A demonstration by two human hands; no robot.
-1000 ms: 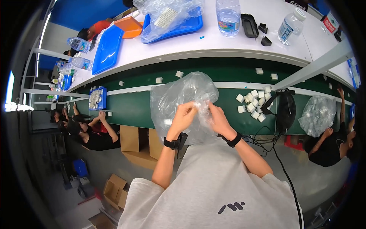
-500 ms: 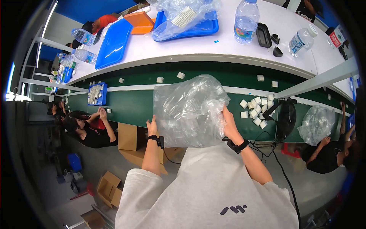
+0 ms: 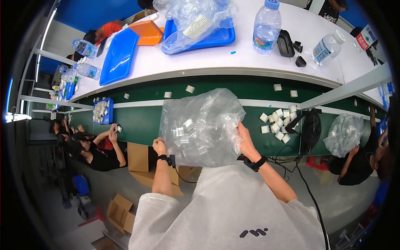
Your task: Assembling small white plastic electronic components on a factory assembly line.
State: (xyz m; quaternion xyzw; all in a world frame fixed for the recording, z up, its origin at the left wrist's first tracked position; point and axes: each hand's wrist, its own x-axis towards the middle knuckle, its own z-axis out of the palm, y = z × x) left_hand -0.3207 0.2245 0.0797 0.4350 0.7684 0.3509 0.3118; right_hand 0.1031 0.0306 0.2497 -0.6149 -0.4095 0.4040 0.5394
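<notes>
A large clear plastic bag (image 3: 200, 129) is stretched between my hands above the green work surface. My left hand (image 3: 159, 146) is closed on its left edge, fingers curled in. My right hand (image 3: 246, 141) grips the bunched plastic on the right side; part of its fingers is hidden by the folds. Pale squarish shapes show through the plastic, but I cannot tell whether they are pieces inside or glare. To the right of the bag lies a loose pile of small white blocks (image 3: 276, 121) on the green surface.
A blue tray (image 3: 109, 112) of white pieces stands at left, beside a co-worker (image 3: 98, 156). A black pouch-like object (image 3: 311, 131) and another clear bag (image 3: 343, 134) are at right. Beyond, a white shelf (image 3: 208, 68) carries blue trays and bottles. Cardboard boxes (image 3: 138, 157) stand below.
My left hand has gone from spread fingers beside the bag to closed on its edge. The bag's left side has shifted slightly left. My right hand keeps its grip.
</notes>
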